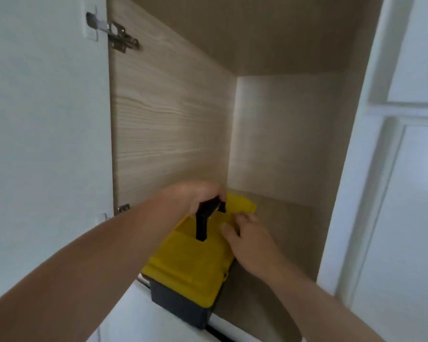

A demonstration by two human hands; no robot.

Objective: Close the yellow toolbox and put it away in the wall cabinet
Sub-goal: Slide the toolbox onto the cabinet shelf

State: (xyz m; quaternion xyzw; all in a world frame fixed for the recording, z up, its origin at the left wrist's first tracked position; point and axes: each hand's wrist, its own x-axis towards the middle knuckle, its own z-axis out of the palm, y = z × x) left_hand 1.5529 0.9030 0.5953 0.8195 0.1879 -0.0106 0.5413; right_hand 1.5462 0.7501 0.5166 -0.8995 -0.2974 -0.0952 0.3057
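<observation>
The yellow toolbox (pixel 190 265) has a yellow lid, a black base and a black handle; its lid is down. It lies lengthwise on the wall cabinet's bottom shelf (pixel 289 233), with its near end sticking out over the shelf's front edge. My left hand (pixel 195 196) is closed around the raised black handle (pixel 204 218). My right hand (pixel 250 240) rests flat against the right side of the lid, fingers together. The far end of the box is partly hidden behind my hands.
The cabinet interior is light wood, with its left wall (pixel 168 119) close beside the toolbox. The white cabinet door (pixel 45 119) stands open at left on metal hinges (pixel 121 38). A white panelled surface (pixel 410 169) borders the cabinet at right.
</observation>
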